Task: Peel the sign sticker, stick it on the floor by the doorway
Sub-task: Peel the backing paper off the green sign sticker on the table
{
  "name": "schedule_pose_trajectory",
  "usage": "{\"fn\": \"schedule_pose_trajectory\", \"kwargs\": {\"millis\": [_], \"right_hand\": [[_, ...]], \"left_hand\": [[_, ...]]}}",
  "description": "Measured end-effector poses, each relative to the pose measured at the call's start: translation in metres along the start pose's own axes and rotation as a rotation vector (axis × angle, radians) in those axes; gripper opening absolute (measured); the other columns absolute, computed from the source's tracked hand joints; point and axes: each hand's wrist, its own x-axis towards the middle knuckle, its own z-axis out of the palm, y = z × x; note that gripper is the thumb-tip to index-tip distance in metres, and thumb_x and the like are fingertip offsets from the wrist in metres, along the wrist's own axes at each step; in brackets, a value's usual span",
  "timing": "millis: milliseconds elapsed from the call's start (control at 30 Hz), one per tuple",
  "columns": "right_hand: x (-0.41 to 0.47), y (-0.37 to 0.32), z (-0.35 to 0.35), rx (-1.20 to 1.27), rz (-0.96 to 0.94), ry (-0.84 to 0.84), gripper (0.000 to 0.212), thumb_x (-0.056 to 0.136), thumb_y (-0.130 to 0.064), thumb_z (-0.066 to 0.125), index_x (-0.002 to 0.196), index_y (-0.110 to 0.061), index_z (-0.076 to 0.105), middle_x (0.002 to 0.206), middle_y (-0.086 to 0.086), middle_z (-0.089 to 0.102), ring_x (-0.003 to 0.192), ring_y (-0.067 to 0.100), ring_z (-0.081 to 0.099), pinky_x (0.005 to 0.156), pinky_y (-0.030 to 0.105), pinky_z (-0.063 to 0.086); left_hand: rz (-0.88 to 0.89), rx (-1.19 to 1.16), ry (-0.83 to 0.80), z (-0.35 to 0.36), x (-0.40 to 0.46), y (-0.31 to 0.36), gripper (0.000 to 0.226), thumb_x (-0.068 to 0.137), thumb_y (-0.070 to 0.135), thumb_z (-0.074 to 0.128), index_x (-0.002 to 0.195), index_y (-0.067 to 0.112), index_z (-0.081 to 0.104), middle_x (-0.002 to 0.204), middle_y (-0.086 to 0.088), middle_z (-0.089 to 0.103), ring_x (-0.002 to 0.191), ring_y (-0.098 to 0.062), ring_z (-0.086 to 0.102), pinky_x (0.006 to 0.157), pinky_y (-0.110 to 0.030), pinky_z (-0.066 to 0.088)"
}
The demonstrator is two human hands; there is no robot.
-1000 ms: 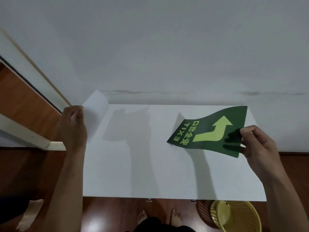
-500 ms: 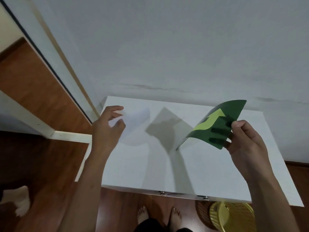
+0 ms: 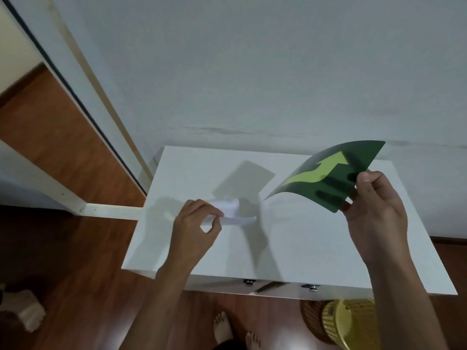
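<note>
Right hand (image 3: 374, 213): thumb on top, fingers underneath, pinched shut on the near right edge of the sign sticker (image 3: 328, 173). Finger shadows showed through the green face. Sticker was dark green with a light green arrow, held up off the table (image 3: 303, 243), curved, far corner raised toward the wall (image 3: 252, 72). Only the right hand touched it. It cast a grey shadow on the tabletop to its left.

Left hand (image 3: 194, 228): fingers curled closed around the white backing paper (image 3: 235, 213), which was crumpled and partly rolled, one end sticking out to the right of the fist. Motion blur there, so exact finger placement couldn't be told. Hand was over the left-middle of the table; whether the paper touched the surface couldn't be told.

Table: white top, pushed against the wall, two small metal fittings under the near edge. Doorway (image 3: 50, 122) sat to the left of the table, white frame, lighter wood flooring beyond it. Dark wood floor (image 3: 88, 286) on the near side. Person's bare feet (image 3: 235, 332) showed below the near table edge. Yellow mesh basket (image 3: 351, 324) stood on the floor at lower right, partly under the table.
</note>
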Motion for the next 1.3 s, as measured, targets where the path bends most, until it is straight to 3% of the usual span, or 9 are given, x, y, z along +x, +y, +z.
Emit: {"fn": "schedule_pose_trajectory", "kwargs": {"millis": [167,367,467,567,700,833,1100,1233,1300], "right_hand": [[-0.009,-0.002,-0.015,0.058,0.015,0.000,0.035,0.107,-0.009,0.040,0.078,-0.021,0.055,0.097,-0.002,0.065,0.092,0.022,0.064,0.072,0.031,0.059],[-0.019,-0.002,-0.022,0.093,0.004,-0.051,0.041,0.107,-0.007,0.039,0.074,-0.025,0.056,0.086,-0.011,0.067,0.083,0.014,0.067,0.072,0.032,0.059],[-0.022,-0.004,-0.019,0.106,-0.015,-0.064,0.037,0.107,-0.008,0.039,0.077,-0.023,0.054,0.093,-0.007,0.068,0.086,0.016,0.067,0.076,0.034,0.059],[-0.026,-0.009,-0.011,0.112,-0.033,-0.080,0.034,0.107,-0.011,0.042,0.077,-0.023,0.053,0.104,0.001,0.060,0.084,0.014,0.065,0.079,0.038,0.059],[-0.033,-0.014,0.006,0.134,-0.065,-0.111,0.030,0.107,-0.012,0.041,0.079,-0.020,0.051,0.107,0.002,0.057,0.082,0.011,0.065,0.079,0.037,0.059],[-0.039,-0.018,0.030,0.142,-0.073,-0.150,0.029,0.106,-0.013,0.042,0.080,-0.020,0.050,0.109,0.000,0.061,0.088,0.014,0.067,0.083,0.040,0.059],[-0.055,-0.014,0.076,0.129,-0.090,-0.206,0.027,0.106,-0.014,0.042,0.081,-0.019,0.050,0.120,0.005,0.060,0.093,0.019,0.068,0.082,0.039,0.058],[-0.067,-0.007,0.102,0.118,-0.078,-0.208,0.024,0.104,-0.015,0.043,0.082,-0.018,0.050,0.120,0.007,0.059,0.092,0.020,0.068,0.081,0.037,0.058],[-0.074,-0.004,0.115,0.098,-0.073,-0.213,0.022,0.104,-0.017,0.043,0.083,-0.016,0.049,0.122,0.010,0.059,0.094,0.021,0.069,0.080,0.036,0.058]], "left_hand": [[0.007,0.091,-0.090,0.037,-0.047,-0.003,0.018,0.073,0.000,0.073,0.076,0.018,0.071,0.083,0.008,0.072,0.086,-0.015,0.066,0.080,-0.032,0.050],[-0.188,0.269,-0.277,0.065,-0.077,-0.009,0.032,0.064,-0.009,0.074,0.082,0.018,0.076,0.105,0.000,0.076,0.113,-0.026,0.065,0.112,-0.042,0.032],[-0.285,0.303,-0.385,0.064,-0.080,-0.003,0.037,0.068,0.001,0.070,0.097,0.023,0.076,0.120,0.003,0.071,0.127,-0.023,0.056,0.119,-0.045,0.022],[-0.289,0.330,-0.416,0.059,-0.078,0.007,0.035,0.062,0.017,0.068,0.097,0.019,0.074,0.110,0.001,0.074,0.118,-0.025,0.061,0.117,-0.054,0.022],[-0.251,0.266,-0.288,0.045,-0.073,0.016,0.033,0.062,0.026,0.064,0.093,0.025,0.075,0.110,0.007,0.074,0.118,-0.017,0.061,0.114,-0.052,0.032],[-0.264,0.118,-0.209,0.026,-0.065,0.015,0.009,0.070,0.022,0.066,0.077,0.026,0.070,0.107,0.012,0.075,0.115,-0.012,0.063,0.104,-0.030,0.043],[-0.266,-0.160,-0.015,-0.006,-0.060,0.008,0.021,0.077,-0.003,0.065,0.076,0.018,0.070,0.112,0.020,0.069,0.125,0.004,0.053,0.101,-0.006,0.035],[-0.310,-0.284,0.127,-0.031,-0.053,0.010,0.013,0.082,0.025,0.071,0.095,0.025,0.069,0.114,0.024,0.068,0.117,0.004,0.058,0.097,-0.004,0.037],[-0.347,-0.324,0.212,-0.045,-0.047,0.013,0.035,0.078,0.047,0.071,0.106,0.027,0.063,0.115,0.020,0.067,0.111,0.001,0.060,0.093,-0.005,0.042]]}}
